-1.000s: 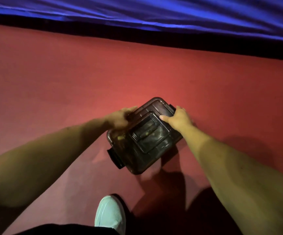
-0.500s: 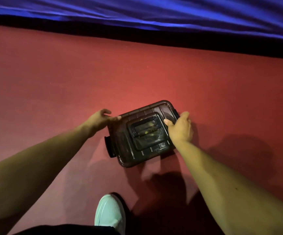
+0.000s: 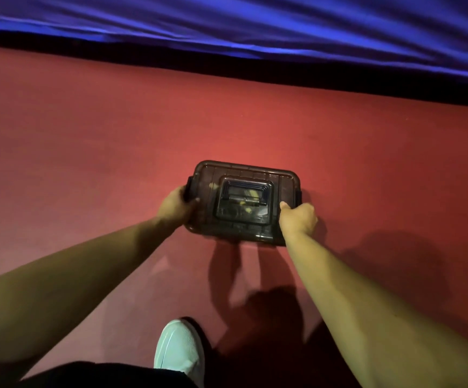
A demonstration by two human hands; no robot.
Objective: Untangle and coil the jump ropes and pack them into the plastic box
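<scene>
A dark see-through plastic box [image 3: 255, 175] with its lid on lies on the red floor. The lid has a folded handle in a raised middle panel. Yellowish bits of the jump ropes [image 3: 248, 196] show dimly through the lid. My left hand [image 3: 175, 204] grips the box's left end by the side latch. My right hand [image 3: 297, 218] grips the right near corner, thumb on the lid, fingers curled down the side. The rest of the ropes is hidden inside.
Red carpet [image 3: 87, 163] spreads all round the box. A blue draped cloth [image 3: 283, 26] above a black strip runs along the far edge. My white shoe [image 3: 179, 351] stands on the floor near the bottom middle.
The box has turned from a slanted lie to nearly square with the far edge and moved slightly away from me. Both hands shifted onto its two short ends.
</scene>
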